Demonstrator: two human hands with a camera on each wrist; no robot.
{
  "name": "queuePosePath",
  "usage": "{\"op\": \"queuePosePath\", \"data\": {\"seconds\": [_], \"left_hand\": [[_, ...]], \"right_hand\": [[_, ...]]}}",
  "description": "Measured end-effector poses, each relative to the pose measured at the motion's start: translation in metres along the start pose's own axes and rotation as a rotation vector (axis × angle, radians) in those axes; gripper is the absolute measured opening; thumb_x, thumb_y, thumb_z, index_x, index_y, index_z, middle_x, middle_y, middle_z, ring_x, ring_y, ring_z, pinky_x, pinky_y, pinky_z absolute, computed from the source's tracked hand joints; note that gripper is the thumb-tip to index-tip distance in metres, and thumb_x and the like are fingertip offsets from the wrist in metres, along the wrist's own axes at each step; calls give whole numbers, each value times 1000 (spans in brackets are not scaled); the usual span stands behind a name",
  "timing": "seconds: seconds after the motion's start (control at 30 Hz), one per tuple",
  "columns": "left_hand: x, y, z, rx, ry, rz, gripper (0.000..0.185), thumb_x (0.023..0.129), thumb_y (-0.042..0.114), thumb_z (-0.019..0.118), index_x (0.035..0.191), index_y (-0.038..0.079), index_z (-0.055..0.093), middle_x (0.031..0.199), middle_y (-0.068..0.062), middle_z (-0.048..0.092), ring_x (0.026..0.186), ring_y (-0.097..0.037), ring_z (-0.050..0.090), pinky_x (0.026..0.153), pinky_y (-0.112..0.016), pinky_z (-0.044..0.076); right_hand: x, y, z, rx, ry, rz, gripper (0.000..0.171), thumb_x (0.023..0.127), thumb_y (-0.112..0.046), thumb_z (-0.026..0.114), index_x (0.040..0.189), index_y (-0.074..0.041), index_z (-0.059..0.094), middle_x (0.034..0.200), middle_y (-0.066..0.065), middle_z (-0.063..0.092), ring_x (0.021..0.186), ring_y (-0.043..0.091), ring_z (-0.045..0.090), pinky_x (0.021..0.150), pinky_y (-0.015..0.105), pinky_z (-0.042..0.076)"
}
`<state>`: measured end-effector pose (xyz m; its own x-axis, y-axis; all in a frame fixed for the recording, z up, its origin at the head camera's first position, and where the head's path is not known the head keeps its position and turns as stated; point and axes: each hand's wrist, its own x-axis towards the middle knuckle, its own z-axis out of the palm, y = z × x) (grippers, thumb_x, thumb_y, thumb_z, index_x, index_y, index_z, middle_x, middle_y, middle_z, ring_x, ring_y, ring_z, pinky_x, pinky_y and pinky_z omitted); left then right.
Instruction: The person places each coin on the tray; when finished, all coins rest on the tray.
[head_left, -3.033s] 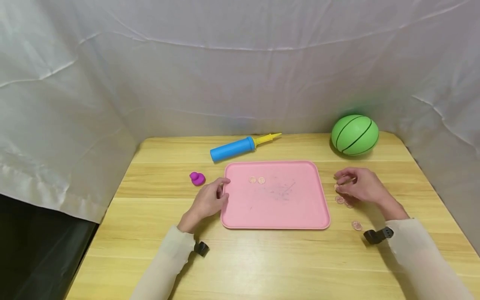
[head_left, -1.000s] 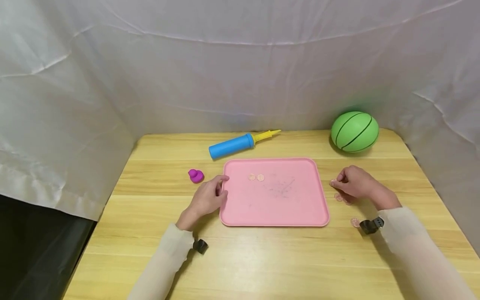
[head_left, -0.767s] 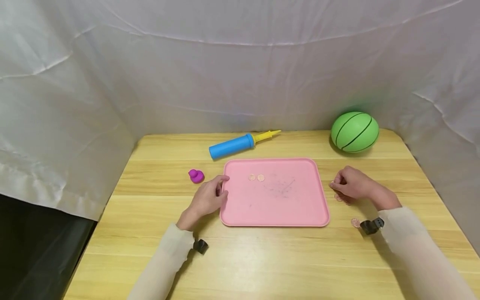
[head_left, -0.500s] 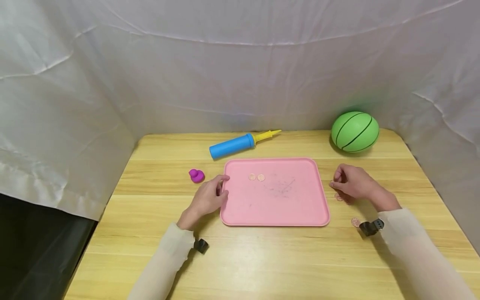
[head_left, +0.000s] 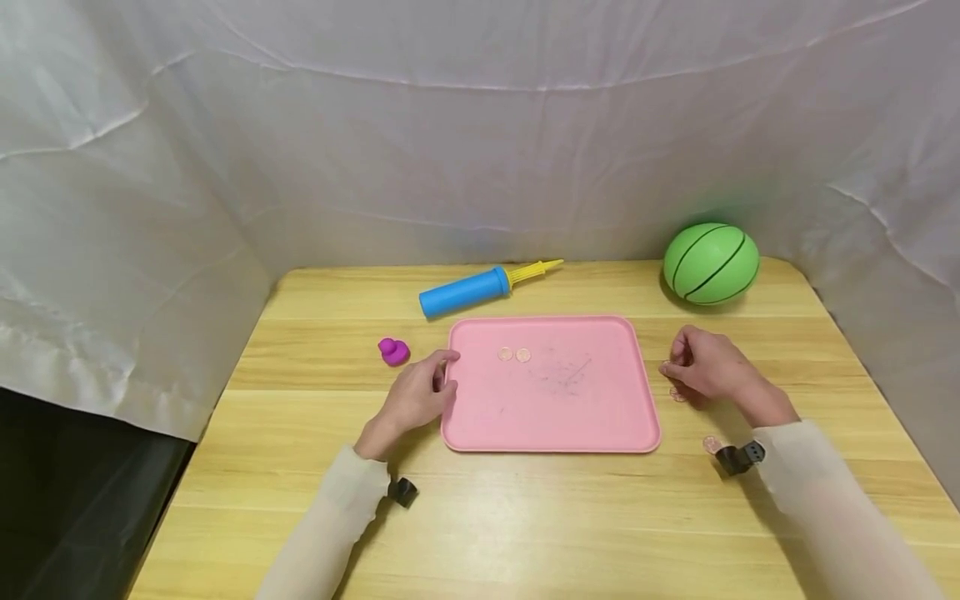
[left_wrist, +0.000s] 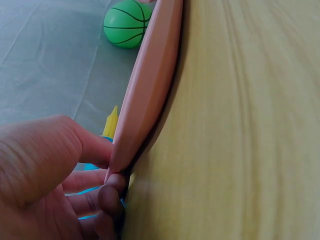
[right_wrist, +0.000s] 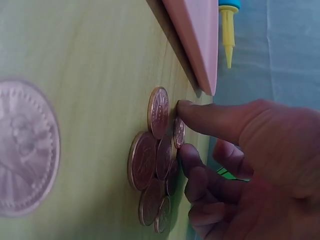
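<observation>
On a pale wooden counter [head_left: 525, 517], the left hand [head_left: 415, 400] grips the left rim of a flat pink plastic tray [head_left: 551, 417], thumb on top, fingers [left_wrist: 107, 200] curled beneath. Right of the tray, the right hand [head_left: 708, 367] pinches one small copper coin [right_wrist: 179, 132] between thumb and forefinger, above a cluster of copper coins [right_wrist: 150, 175] lying beside the tray.

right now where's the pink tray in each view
Head: the pink tray lies mid-table between the two hands; the left hand grips its left edge.
Left wrist: the tray's rim runs edge-on from the pinching fingers up to the top.
Right wrist: only a corner shows at the top, above the coins.
Shared landmark: the pump, behind the tray in every view.
</observation>
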<state>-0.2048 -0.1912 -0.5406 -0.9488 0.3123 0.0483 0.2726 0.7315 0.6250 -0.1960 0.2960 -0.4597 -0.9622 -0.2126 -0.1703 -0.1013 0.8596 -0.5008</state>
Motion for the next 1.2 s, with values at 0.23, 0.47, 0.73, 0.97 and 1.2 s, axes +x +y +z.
{"op": "queuePosePath", "data": {"seconds": [0.23, 0.47, 0.73, 0.97, 1.2], "left_hand": [[0, -1, 0, -11, -3, -9, 49, 100, 21, 73, 148, 16, 64, 76, 4, 57, 66, -12, 52, 58, -24, 37], [2, -1, 0, -3, -6, -6, 49, 100, 21, 73, 148, 15, 64, 76, 5, 57, 66, -11, 52, 58, -23, 38], [1, -1, 0, -7, -14, -13, 49, 100, 22, 72, 148, 15, 64, 76, 5, 58, 66, -11, 52, 57, -23, 38], [0, 0, 0, -3, -10, -17, 49, 100, 22, 73, 148, 15, 64, 76, 5, 57, 66, -11, 51, 57, -24, 38], [0, 2, -2, -19, -10, -17, 49, 100, 21, 72, 148, 14, 64, 76, 4, 57, 66, -12, 51, 58, -23, 37]], "right_hand": [[-1, -3, 3, 79, -20, 28, 21, 101, -11, 74, 101, 0, 56, 85, 10, 68, 65, 16, 65, 59, 28, 50], [-2, -7, 3, 20, 9, 5, 19, 99, -10, 74, 100, -1, 58, 85, 10, 69, 70, 18, 65, 66, 32, 49], [-3, -8, 1, 70, 0, 56, 21, 100, -10, 75, 102, 3, 58, 87, 14, 70, 66, 16, 69, 64, 29, 51], [-3, -9, 7, 89, 0, 34, 18, 100, -7, 72, 105, 2, 57, 88, 14, 69, 68, 17, 67, 61, 31, 53], [-7, -2, -7, -25, 14, -18, 19, 97, -15, 79, 102, 1, 69, 94, 13, 74, 86, 21, 67, 82, 40, 52]]}}
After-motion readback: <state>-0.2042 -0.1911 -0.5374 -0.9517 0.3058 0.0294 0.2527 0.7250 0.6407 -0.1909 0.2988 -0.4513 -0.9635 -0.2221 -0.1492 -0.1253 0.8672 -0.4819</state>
